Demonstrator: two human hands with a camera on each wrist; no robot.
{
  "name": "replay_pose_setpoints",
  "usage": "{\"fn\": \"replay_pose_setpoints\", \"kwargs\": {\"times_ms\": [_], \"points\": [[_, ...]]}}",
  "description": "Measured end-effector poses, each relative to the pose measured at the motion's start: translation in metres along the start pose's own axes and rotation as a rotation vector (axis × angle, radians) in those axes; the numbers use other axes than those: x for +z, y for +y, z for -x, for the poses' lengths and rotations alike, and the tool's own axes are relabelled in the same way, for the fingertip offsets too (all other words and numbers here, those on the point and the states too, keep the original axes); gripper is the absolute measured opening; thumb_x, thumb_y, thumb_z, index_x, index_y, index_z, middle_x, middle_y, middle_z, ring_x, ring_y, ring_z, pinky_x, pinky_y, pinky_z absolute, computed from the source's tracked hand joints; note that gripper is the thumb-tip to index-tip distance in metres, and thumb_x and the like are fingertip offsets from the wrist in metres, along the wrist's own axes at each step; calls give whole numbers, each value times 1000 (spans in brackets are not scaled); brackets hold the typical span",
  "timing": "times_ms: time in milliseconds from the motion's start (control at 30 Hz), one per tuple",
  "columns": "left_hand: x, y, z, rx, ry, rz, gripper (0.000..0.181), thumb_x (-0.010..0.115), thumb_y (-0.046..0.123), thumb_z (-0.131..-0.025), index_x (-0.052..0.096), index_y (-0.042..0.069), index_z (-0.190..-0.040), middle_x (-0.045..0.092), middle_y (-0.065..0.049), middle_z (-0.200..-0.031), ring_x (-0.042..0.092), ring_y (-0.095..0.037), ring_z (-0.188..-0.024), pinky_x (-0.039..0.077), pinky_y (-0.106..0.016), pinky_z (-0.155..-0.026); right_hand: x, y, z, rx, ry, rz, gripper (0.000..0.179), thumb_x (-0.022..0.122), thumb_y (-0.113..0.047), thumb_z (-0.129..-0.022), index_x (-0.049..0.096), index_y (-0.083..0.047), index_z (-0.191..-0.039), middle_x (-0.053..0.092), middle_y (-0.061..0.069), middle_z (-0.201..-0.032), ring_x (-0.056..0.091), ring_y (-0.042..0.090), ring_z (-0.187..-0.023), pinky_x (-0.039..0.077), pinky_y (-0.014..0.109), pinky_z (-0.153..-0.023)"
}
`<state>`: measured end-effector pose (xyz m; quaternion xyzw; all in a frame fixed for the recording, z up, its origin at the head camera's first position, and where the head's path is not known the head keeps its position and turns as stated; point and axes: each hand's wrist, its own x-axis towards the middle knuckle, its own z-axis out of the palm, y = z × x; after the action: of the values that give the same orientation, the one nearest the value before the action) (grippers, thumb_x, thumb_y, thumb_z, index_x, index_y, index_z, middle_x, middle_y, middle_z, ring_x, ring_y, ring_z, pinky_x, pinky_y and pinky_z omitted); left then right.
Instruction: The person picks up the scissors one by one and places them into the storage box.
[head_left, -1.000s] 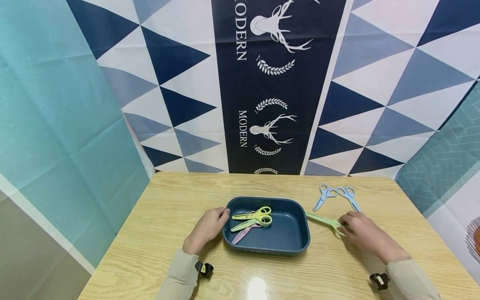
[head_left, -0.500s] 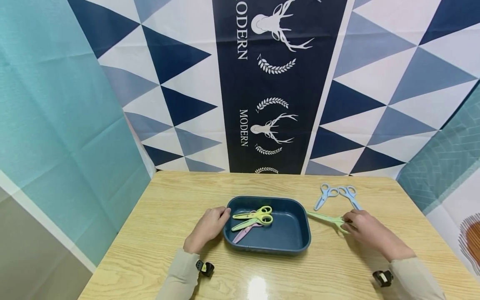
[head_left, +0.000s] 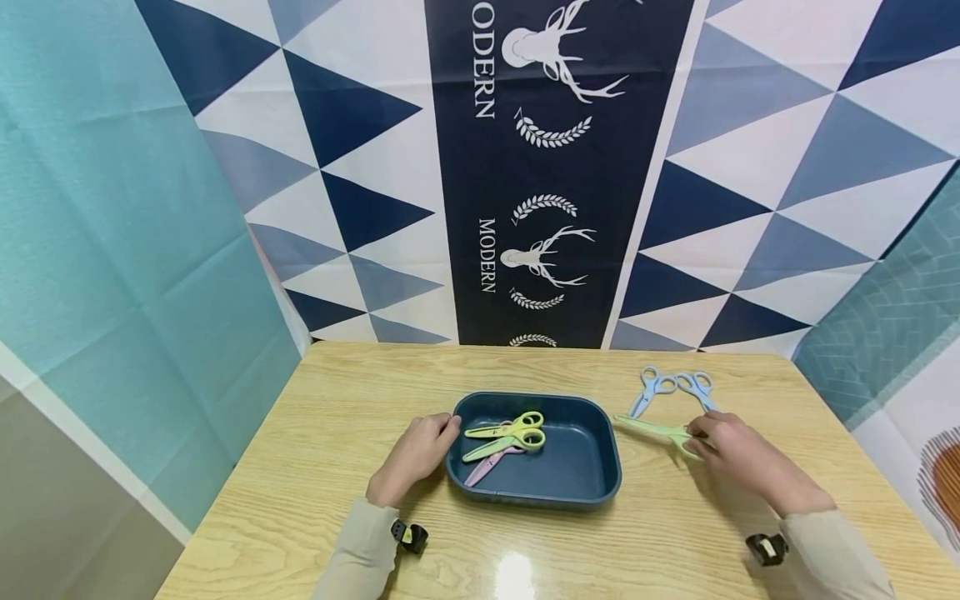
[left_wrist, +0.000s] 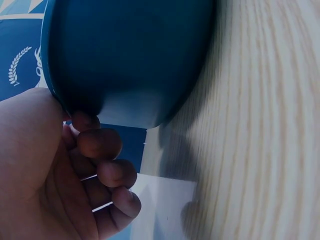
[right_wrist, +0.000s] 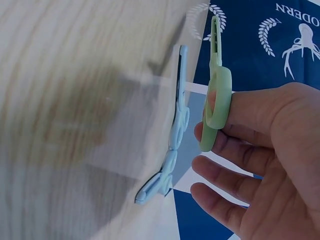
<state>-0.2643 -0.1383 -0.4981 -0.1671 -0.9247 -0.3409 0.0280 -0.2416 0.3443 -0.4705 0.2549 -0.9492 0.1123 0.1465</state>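
Sleeves of pale beige cloth (head_left: 348, 550) sit nearest me on the head feed, a small black device (head_left: 410, 537) at each wrist. Left hand (head_left: 416, 454): I have it gripping the left-end rim of a dark-blue, round-cornered rectangular container (head_left: 576, 458), probably hard plastic. Right hand (head_left: 738, 462), well apart from the left: thumb and fingertips pinch light-green plastic scissors (right_wrist: 222, 80) at the handle, the lower fingers loosely bent and holding nothing. These scissors lie just beyond the container's right end, tip towards its rim, apparently raised off the pale wood-grain table (head_left: 300, 467).

Handling estimate: light, stiff, not fragile; smooth enough to swivel in a pinch. I rate the loops a sound hold; closer to the pivot should steady the tip. Container: rigid, rim the natural hold.

In the container's left half: overlapping yellow, green and lilac plastic scissors (head_left: 517, 436), count unclear. Farther back: two light-blue plastic scissors (head_left: 649, 392), handles meeting or nearly so.

Farthest: printed wall cloth with navy band (head_left: 540, 187), white stag heads and leaf sprays. Lower lettering reads "MODERN"; upper is cropped to "ODERN". Marks on the scissors are too small to read; I find no legible brand.
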Motion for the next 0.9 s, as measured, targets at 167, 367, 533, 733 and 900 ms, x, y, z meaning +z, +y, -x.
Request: {"fn": "replay_pose_setpoints", "kwargs": {"times_ms": [167, 367, 533, 733, 900], "points": [[0, 0, -1, -4, -2, -2, 40, 45, 26, -110, 51, 15, -72, 38, 6, -62, 40, -7, -55, 34, -23, -54, -5, 0, -4, 11, -17, 3, 11, 81, -2, -83, 72, -3, -88, 67, 1, -83, 65, 20, -74, 56, 39, -69], [0, 0, 0, -6, -5, -6, 40, 45, 26, -110, 51, 15, -72, 38, 6, -62, 40, -7, -55, 34, -23, -54, -10, -1, -9, 38, -46, -6, 10, 80, -3, -85, 72, -2, -89, 68, 3, -85, 66, 22, -76, 56, 42, -70], [-1, -1, 0, -3, -5, -6, 40, 45, 27, -110, 51, 16, -72, 39, 6, -63, 40, -7, -55, 34, -23, -55, -13, -1, -11, 45, -51, -4, 9, 79, -3, -86, 72, 0, -91, 69, 6, -86, 67, 24, -77, 56, 45, -72], [-1, -1, 0, -3, -7, -5, 41, 45, 28, -110, 51, 16, -72, 39, 6, -62, 40, -7, -55, 34, -23, -54, -14, -2, -11, 21, -17, 2, 10, 80, -2, -84, 72, -1, -90, 69, 5, -85, 67, 24, -76, 56, 44, -72], [0, -2, 0, -7, -9, -9, 41, 44, 29, -110, 50, 16, -72, 39, 7, -62, 40, -7, -55, 34, -22, -54, -16, -3, -12, 11, 10, 6, 11, 81, -1, -83, 72, -2, -89, 68, 4, -84, 66, 22, -75, 56, 43, -70]]}}
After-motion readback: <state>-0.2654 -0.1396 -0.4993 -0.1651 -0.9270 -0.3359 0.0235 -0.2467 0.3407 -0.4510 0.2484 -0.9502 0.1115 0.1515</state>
